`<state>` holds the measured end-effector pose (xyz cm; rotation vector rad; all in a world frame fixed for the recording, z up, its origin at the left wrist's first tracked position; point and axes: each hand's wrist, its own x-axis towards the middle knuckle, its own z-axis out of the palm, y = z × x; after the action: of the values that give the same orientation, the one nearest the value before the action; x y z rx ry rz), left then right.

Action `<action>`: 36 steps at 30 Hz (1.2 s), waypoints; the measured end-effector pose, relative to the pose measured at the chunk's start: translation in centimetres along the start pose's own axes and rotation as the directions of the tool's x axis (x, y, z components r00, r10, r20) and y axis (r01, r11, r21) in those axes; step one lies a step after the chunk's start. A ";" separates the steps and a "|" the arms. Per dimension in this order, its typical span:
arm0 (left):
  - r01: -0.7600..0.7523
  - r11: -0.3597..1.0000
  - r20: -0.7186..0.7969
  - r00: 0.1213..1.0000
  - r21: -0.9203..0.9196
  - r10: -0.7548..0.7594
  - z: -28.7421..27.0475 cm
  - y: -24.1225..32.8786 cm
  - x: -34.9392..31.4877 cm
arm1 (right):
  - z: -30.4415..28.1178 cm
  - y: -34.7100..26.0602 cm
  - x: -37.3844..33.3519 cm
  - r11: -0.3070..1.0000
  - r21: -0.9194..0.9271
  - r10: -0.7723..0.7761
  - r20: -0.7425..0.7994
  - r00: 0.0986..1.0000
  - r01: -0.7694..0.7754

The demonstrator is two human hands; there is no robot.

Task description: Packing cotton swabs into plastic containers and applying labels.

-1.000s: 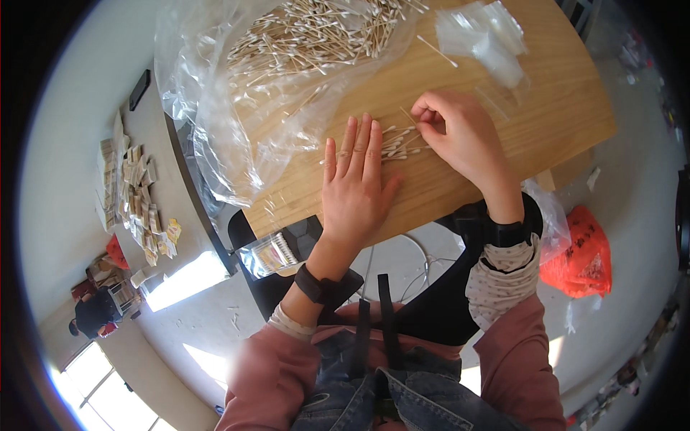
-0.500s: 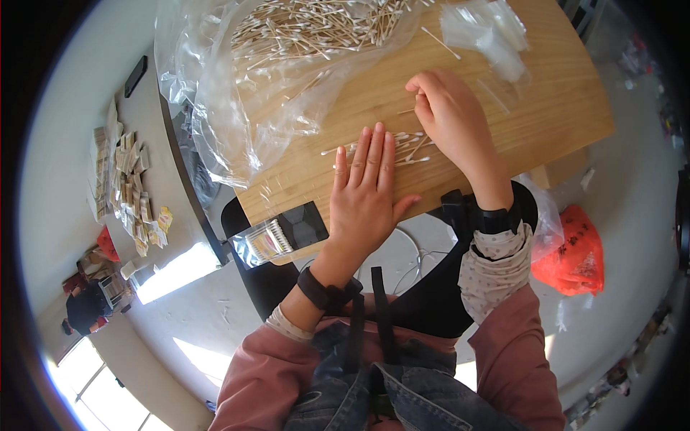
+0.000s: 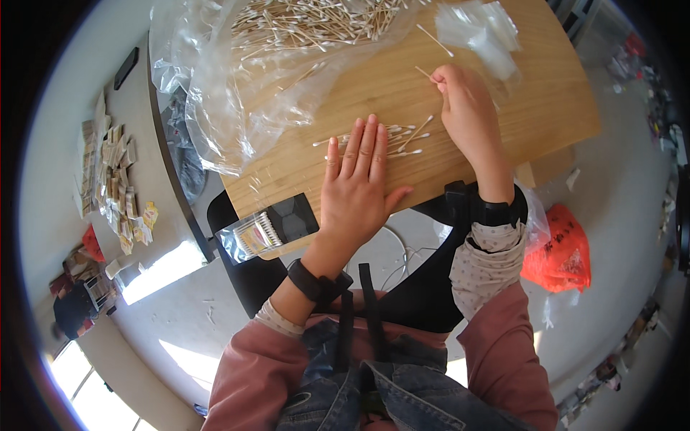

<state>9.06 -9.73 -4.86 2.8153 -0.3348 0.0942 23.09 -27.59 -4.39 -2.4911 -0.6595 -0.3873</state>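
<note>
The desk (image 3: 546, 100) has a smooth, wood-grained top with a soft sheen. Toward its far left corner, a bag (image 3: 237, 115) of thin clear plastic looks crumpled and glossy. Nearer the front edge, swabs (image 3: 416, 133) have matt, woody sticks and white cottony tips. Sleeves (image 3: 478, 30) by the far edge and a packet (image 3: 253, 235) at the near left corner are shiny clear plastic.

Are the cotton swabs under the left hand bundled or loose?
Loose: the cotton swabs lie on the table, sticks fanned at differing angles beyond the flat left hand, no band visible. The covered part can't be seen.
</note>
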 end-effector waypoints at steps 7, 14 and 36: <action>0.010 0.999 0.000 1.000 0.040 -0.010 -0.1 -0.1 -0.2 | -2.9 -0.9 -1.8 0.921 0.384 0.029 0.119 0.992 -0.073; 0.009 0.999 -0.005 1.000 0.037 -0.009 0.0 -0.3 -0.2 | -3.2 0.4 -2.5 0.980 0.195 -0.015 0.219 0.976 -0.029; 0.070 0.994 -0.061 0.996 0.087 -0.065 0.8 -0.4 2.9 | 0.0 -2.1 -2.5 0.696 0.635 0.361 0.095 0.928 -0.336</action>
<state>12.02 -10.24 -5.42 2.9023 -0.2270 0.1802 19.85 -26.98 -4.48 -1.8669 -0.2191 -0.0371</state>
